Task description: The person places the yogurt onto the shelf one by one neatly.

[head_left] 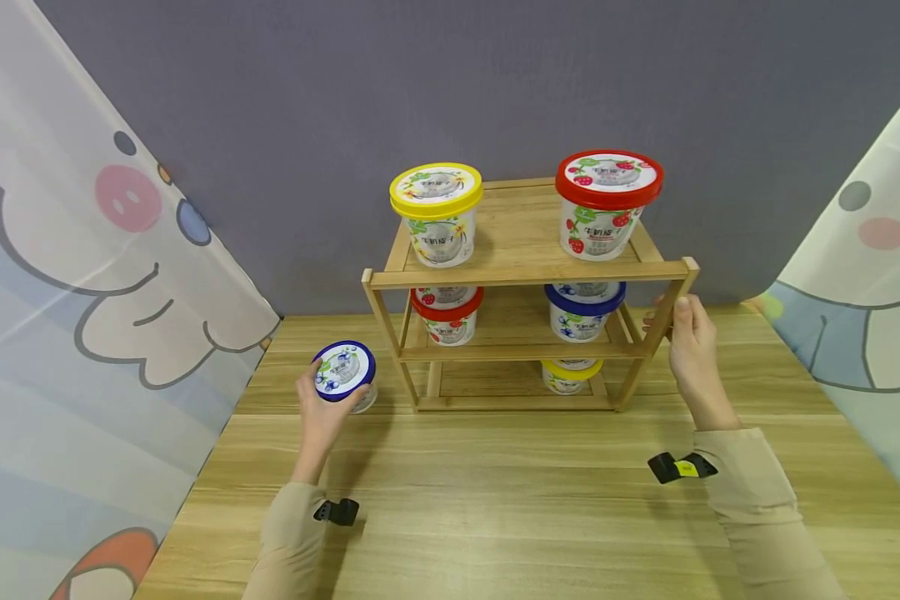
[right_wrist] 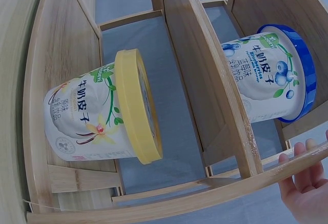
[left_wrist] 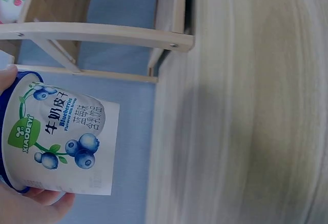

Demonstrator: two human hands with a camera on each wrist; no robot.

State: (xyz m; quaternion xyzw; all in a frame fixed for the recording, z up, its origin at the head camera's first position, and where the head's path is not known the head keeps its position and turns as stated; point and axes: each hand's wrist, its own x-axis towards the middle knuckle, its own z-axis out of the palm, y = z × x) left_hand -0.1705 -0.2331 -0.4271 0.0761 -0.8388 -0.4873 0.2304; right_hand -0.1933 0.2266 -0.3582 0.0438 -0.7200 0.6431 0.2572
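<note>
My left hand [head_left: 322, 408] grips a tub with a blue lid [head_left: 345, 370] and blueberries printed on it, to the left of a wooden shelf rack [head_left: 525, 272]. In the left wrist view the tub [left_wrist: 61, 131] lies sideways across the picture, with fingers at its rim. On the other side, my right hand [head_left: 693, 346] holds the rack's right front post; in the right wrist view its fingers [right_wrist: 302, 170] curl round that wooden upright. The rack stands upright on the wooden table.
The top shelf bears a yellow-lidded tub [head_left: 437, 215] and a red-lidded tub [head_left: 607, 205]. Midway down are another red-lidded tub [head_left: 448, 317] and a blue-lidded one [head_left: 583, 312]. A yellow-lidded tub [head_left: 570, 377] sits on the bottom shelf. Behind the rack rises a grey wall [head_left: 495, 83].
</note>
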